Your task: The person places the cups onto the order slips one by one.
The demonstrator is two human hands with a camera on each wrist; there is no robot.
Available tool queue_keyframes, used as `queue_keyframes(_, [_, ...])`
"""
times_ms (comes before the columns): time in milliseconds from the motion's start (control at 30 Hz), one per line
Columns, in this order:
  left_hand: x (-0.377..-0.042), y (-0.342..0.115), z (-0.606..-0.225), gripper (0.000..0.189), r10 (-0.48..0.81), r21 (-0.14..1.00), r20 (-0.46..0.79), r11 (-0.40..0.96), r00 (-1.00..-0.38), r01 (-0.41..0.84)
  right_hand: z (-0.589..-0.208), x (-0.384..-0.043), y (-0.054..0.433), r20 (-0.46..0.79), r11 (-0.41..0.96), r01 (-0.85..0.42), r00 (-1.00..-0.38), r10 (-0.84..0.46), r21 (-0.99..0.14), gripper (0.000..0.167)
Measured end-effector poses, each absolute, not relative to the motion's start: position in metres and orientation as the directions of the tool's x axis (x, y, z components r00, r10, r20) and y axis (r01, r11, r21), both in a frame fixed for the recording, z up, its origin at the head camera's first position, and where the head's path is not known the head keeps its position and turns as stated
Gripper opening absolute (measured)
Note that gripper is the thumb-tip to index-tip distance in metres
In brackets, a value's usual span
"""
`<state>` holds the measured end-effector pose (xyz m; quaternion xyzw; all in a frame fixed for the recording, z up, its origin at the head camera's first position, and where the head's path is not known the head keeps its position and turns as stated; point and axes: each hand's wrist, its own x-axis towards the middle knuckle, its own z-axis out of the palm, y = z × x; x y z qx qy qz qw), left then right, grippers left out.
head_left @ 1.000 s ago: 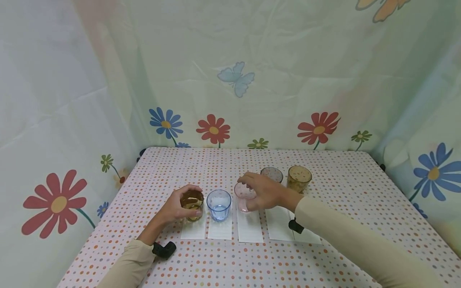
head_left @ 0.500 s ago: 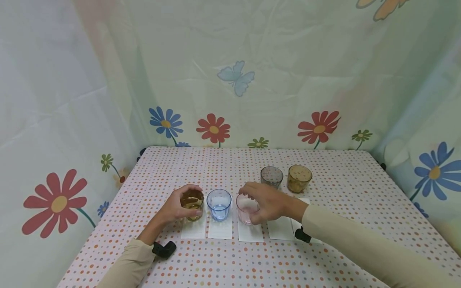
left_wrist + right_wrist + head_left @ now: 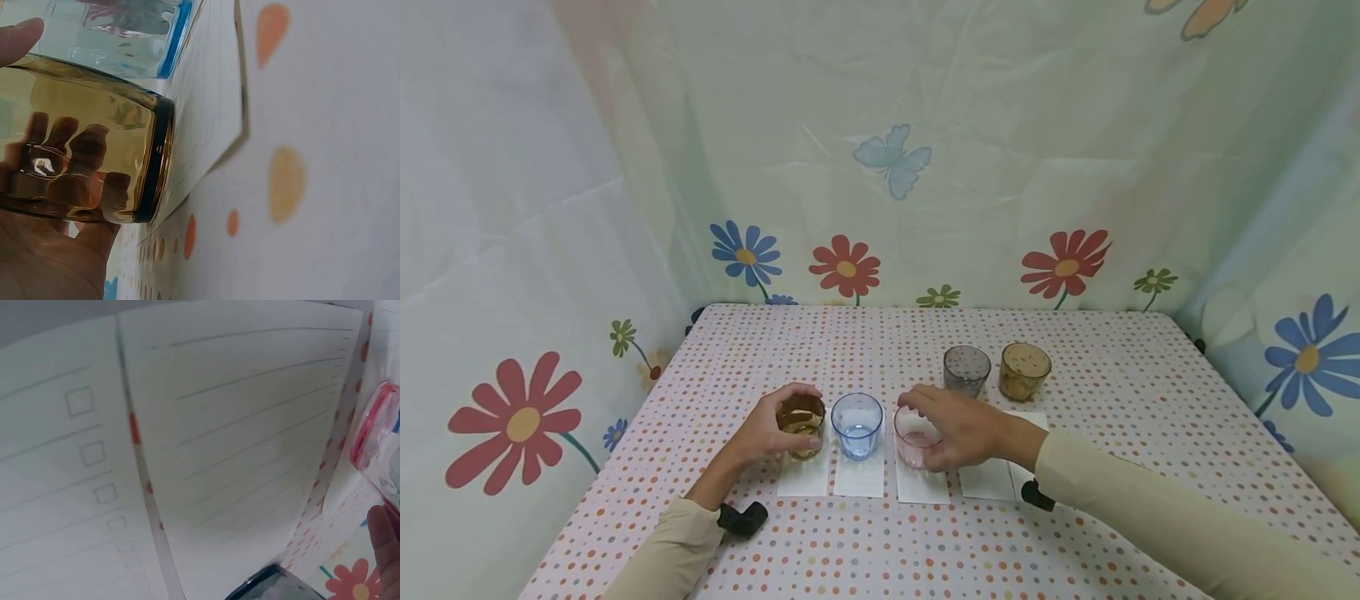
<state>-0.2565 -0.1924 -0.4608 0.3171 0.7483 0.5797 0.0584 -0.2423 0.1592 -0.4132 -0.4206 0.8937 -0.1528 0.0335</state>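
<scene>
My left hand (image 3: 763,435) holds a dark amber glass (image 3: 803,417) upright on a lined white paper strip (image 3: 802,483), thumb on the near side. In the left wrist view its fingers show through the amber glass (image 3: 94,94). Right beside it stands a clear blue glass (image 3: 857,423) on its own strip (image 3: 859,483). My right hand (image 3: 964,427) grips a pink glass (image 3: 913,446) from the right, over a third strip (image 3: 923,492). In the right wrist view only the edge of the pink glass (image 3: 372,434) and a fingertip show.
Behind the right hand stand a grey glass (image 3: 966,368) and a yellow-brown glass (image 3: 1024,372) on the dotted tablecloth (image 3: 820,550). Two more lined sheets (image 3: 987,482) lie partly beneath the right forearm. A flowered curtain (image 3: 775,167) surrounds the table.
My right hand has brought the pink glass toward me and slightly right, down over the third paper strip. My left hand and the dark amber glass have stayed in place.
</scene>
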Motion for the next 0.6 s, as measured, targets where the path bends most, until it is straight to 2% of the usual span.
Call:
queue_keyframes(267, [-0.257,-0.191,-0.460,0.067,0.546,0.922,0.250,0.118,-0.799,0.369,-0.411,-0.238,0.165,0.046,0.604,-0.732,-0.647,-0.761,-0.315,0.097])
queue_keyframes(400, [-0.257,-0.191,-0.460,0.066,0.544,0.923,0.245,0.122,-0.802,0.365,-0.401,-0.237,0.167,0.075,0.612,-0.742,-0.650,-0.756,-0.272,0.085])
queue_keyframes(600, [-0.256,-0.192,-0.459,0.068,0.537,0.924,0.232,0.138,-0.811,0.356,-0.390,-0.247,0.172,0.237,0.577,-0.799,-0.601,-0.763,-0.170,0.067])
